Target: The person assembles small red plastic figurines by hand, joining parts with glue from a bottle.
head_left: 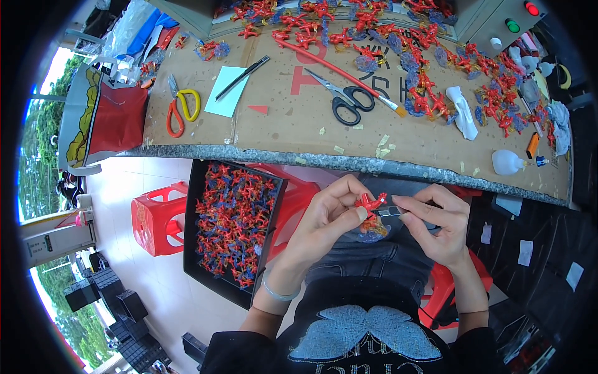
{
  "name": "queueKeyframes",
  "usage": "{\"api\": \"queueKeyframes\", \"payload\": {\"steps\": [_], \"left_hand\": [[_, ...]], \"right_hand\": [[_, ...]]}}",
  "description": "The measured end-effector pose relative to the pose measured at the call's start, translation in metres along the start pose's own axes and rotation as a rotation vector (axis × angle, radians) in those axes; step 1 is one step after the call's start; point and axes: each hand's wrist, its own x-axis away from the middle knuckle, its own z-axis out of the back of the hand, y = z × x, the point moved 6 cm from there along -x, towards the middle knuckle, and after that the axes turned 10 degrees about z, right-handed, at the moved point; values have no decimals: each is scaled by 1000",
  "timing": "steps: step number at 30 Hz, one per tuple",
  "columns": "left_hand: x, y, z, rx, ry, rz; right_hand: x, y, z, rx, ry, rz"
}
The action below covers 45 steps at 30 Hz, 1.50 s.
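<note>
I have the red figure (372,229) above my lap, just short of the bench (299,160), its top between the thumb and bent fingers of my left hand (329,217). Its long axis runs roughly near to far: the red, limbed end points away toward the bench, and the amber and clear bluish end hangs toward me, below my thumb. My right hand (441,219) pinches a small flat metal tool (390,212) between thumb and fingertips. That tool lies crosswise, its dark narrow end pointing left at the figure's red part; whether it touches I cannot tell.

Near my left forearm stands a black tray (192,230) full of similar figures, its long sides running near to far. On the bench's cardboard (268,134), black-handled scissors (341,98) aim their points far and left, while a red brush (330,68) slants beyond them, bristles to the near right. At the left, the snips (177,98) with one red and one yellow handle point far. More red figures (492,103) crowd the bench's far and right parts.
</note>
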Motion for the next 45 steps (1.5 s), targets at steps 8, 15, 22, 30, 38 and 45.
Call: {"api": "queueKeyframes", "payload": {"steps": [8, 15, 22, 30, 38, 45], "left_hand": [[2, 2, -3, 14, 44, -36], [4, 2, -5, 20, 74, -62], [6, -2, -5, 27, 153, -83], [5, -8, -8, 161, 160, -96], [6, -7, -10, 105, 192, -159], [7, -16, -12, 119, 224, -147]], "right_hand": [[2, -1, -1, 4, 40, -11], [1, -2, -1, 83, 49, 25], [2, -1, -1, 93, 55, 18], [2, -4, 1, 117, 64, 7], [3, -5, 3, 140, 78, 41], [4, -4, 3, 157, 66, 51]]}}
